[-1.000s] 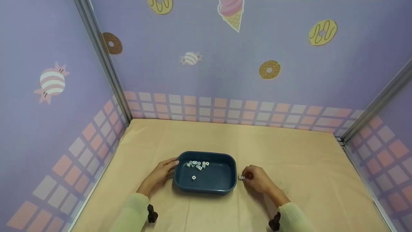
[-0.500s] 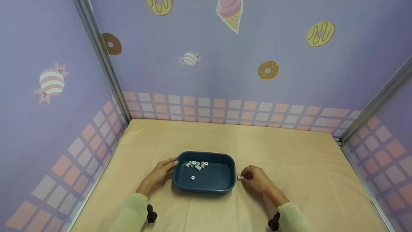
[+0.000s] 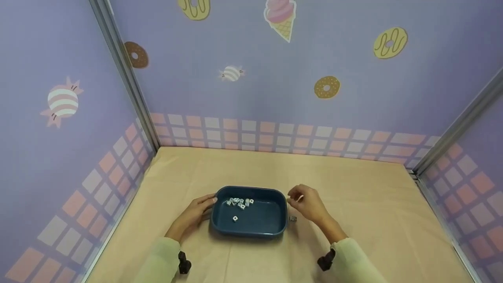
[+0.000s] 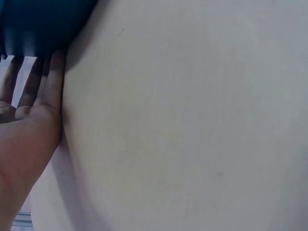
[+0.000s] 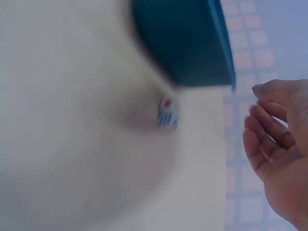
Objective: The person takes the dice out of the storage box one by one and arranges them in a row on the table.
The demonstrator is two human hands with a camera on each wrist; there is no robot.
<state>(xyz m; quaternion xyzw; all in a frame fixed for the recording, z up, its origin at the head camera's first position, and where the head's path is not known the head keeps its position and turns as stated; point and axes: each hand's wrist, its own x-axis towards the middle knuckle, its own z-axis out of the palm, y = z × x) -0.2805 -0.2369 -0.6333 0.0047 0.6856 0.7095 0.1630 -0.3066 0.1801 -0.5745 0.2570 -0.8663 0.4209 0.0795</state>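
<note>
Head view: loose dice [image 3: 293, 219] just right of the tray [image 3: 263, 217], apparently being gathered.
Right hand [image 3: 309, 203] near its right rim hangs relaxed, visibly holding nothing; left hand [image 3: 192, 214], fingers straight, touches its left end. Next: likely a pinch.

Right hand [image 3: 309, 201] now off the dice [image 3: 293, 219] beside the blue tray [image 3: 267, 217]. Half a second ago I watched its fingertips touching them; on my feed it has since lifted and shifted farther from the wearer, fingers loosely bent near the tray's right rim. Dice now uncovered. Black wrist mount [image 3: 326, 260] moved leftward.
</note>
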